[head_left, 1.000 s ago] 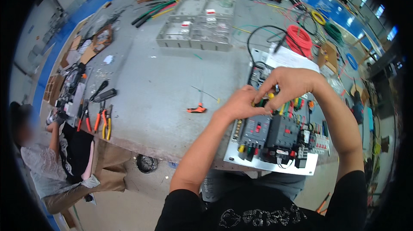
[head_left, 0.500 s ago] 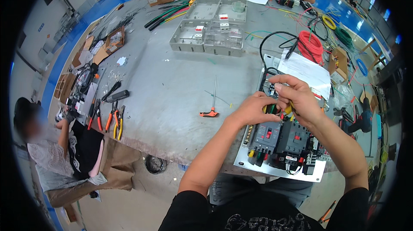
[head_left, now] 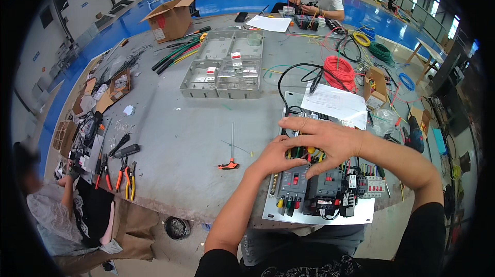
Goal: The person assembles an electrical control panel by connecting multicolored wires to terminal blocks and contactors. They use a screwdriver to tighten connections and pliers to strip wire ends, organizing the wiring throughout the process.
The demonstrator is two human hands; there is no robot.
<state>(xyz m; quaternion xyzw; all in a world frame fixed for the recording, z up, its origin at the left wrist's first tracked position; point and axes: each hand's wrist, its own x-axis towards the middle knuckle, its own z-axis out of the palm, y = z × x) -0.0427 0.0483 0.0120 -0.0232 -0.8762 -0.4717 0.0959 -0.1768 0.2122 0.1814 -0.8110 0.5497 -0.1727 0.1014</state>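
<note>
At the bench's (head_left: 175,143) 9 o'clock edge lie pliers (head_left: 119,173) with orange and yellow handles. Toward the middle rests a T-handle key (head_left: 230,153) with an orange grip. The left hand (head_left: 276,157) pinches the coloured wires (head_left: 301,152) at the top of a grey breaker (head_left: 294,181) on the metal panel (head_left: 319,215). At its 2 o'clock the right hand (head_left: 322,140) spreads wide, fingertips on the same wires. A red wire coil (head_left: 339,71) sits at 12 o'clock.

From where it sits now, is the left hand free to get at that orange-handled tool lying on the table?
Probably yes. The left hand rests at the wired panel, and the orange-handled tool lies just to its left on bare table, with nothing between them.
</note>
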